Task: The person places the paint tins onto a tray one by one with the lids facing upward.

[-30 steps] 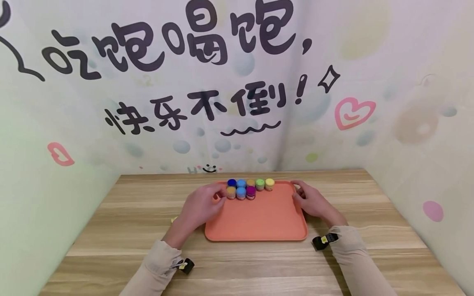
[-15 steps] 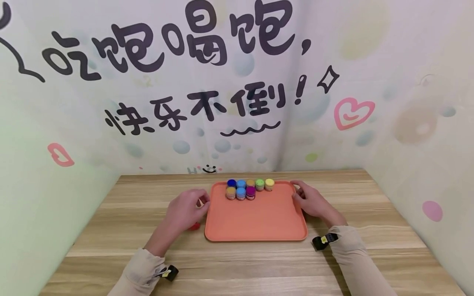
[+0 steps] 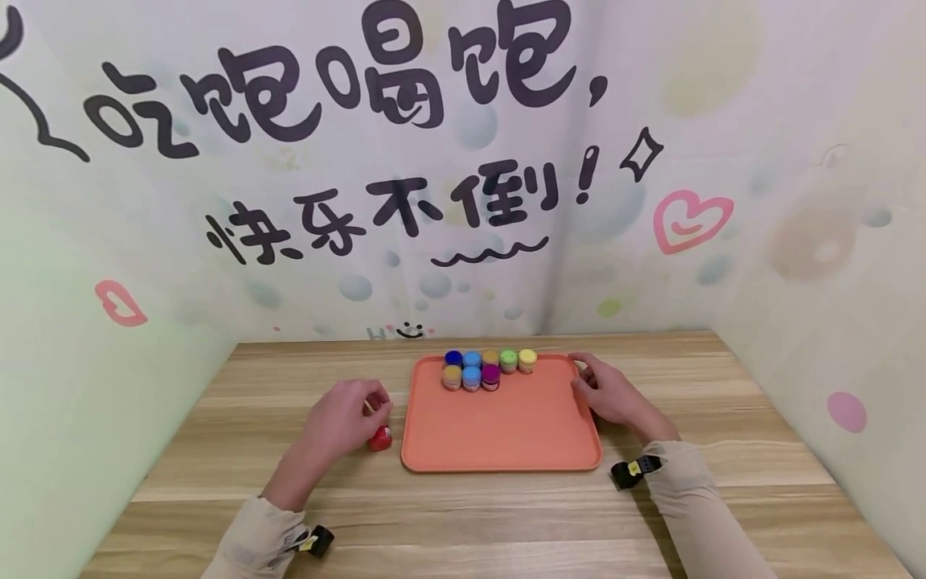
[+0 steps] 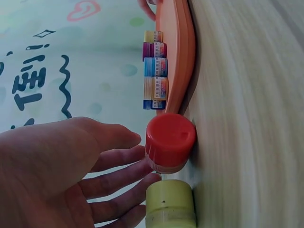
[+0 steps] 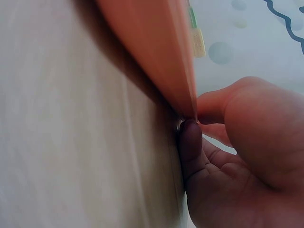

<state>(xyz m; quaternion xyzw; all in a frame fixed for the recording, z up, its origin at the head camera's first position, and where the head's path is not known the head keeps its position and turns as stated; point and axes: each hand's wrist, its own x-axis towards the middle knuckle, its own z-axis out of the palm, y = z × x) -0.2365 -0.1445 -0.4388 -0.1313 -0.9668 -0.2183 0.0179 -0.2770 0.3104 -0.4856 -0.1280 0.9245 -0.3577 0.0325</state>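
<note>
My left hand (image 3: 346,416) hovers beside a small red-lidded jar (image 3: 379,439) on the table, left of the tray. In the left wrist view its loosely bent fingers and thumb are right by the red jar (image 4: 170,142), with nothing gripped. A yellow-lidded jar (image 4: 170,202) stands close to the red one; in the head view the hand hides it. My right hand (image 3: 611,392) holds the right rim of an orange tray (image 3: 499,434), its thumb and fingers pinching the edge in the right wrist view. Several small jars (image 3: 472,378) with coloured lids stand in two rows at the tray's far side.
The wood-grain table (image 3: 463,523) runs back to a printed wall cloth (image 3: 463,241) behind the tray. Cloth walls rise at both sides. Each wrist carries a small black camera, such as the left camera (image 3: 321,541).
My left hand has drawn back leftward from the jars on the tray to the red jar. The right hand has stayed on the tray's rim.
</note>
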